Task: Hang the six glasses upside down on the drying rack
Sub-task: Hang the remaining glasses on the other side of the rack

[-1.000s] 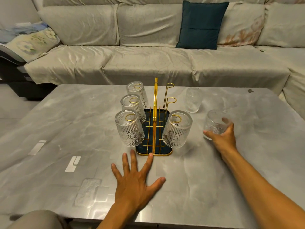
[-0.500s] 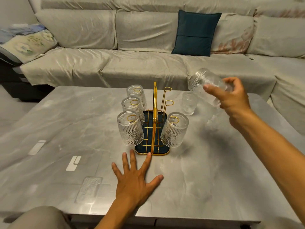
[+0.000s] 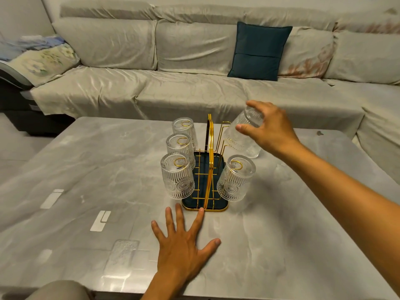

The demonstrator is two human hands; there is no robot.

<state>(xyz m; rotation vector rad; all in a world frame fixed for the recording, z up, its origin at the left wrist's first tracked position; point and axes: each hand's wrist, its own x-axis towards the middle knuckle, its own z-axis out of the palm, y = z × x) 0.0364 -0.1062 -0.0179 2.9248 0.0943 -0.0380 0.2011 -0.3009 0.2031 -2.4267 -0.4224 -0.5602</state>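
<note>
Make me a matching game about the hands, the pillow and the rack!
Things:
1. left hand
2. right hand
3. pillow
4. rack

Places or states:
A. leaning on the sofa
B. holding a glass upside down
C. flat on the table
D. has four glasses hanging on it

Pairs: 1-C, 2-B, 3-A, 4-D

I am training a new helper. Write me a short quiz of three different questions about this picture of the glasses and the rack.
1. How many glasses already hang on the drying rack?
2. True or false: the left hand lies flat on the table.
3. The right hand holds a glass with its mouth: A up, B down and tilted.

Key: 1. four; 2. true; 3. B
</note>
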